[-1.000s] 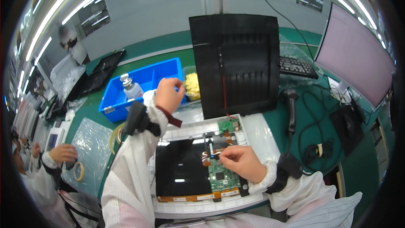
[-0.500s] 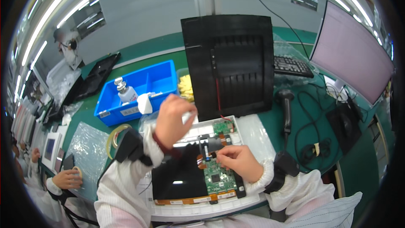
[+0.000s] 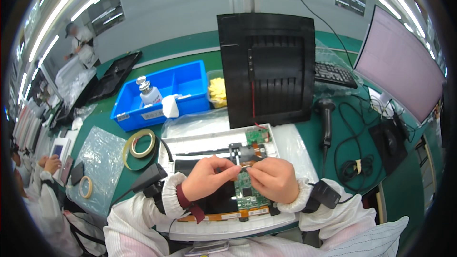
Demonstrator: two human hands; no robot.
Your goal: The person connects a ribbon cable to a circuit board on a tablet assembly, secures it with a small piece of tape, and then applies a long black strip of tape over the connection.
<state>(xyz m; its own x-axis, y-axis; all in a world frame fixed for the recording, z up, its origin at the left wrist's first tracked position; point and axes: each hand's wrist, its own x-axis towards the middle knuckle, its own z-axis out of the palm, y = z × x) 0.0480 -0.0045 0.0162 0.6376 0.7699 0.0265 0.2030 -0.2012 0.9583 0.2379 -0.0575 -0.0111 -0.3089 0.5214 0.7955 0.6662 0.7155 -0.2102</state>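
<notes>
Both of my hands meet over the upper end of a green circuit board, fingertips nearly touching. My left hand is closed in a pinch beside a small connector area. My right hand pinches just across from it; what either set of fingertips holds is too small or hidden. Under them lies an opened display unit, with a dark glossy panel, an orange flex strip along its near edge and a white frame. A smaller green board sits at the frame's far right corner, with a red wire near it.
A black back cover stands upright behind the unit. Left of it are a blue bin with a pump bottle, yellow pieces and tape rolls. A scanner, keyboard and monitor stand right. A co-worker's hand shows at left.
My left hand has come down from above the unit's far edge to the board, beside my right hand. The co-worker's hand has moved away from the small tape roll.
</notes>
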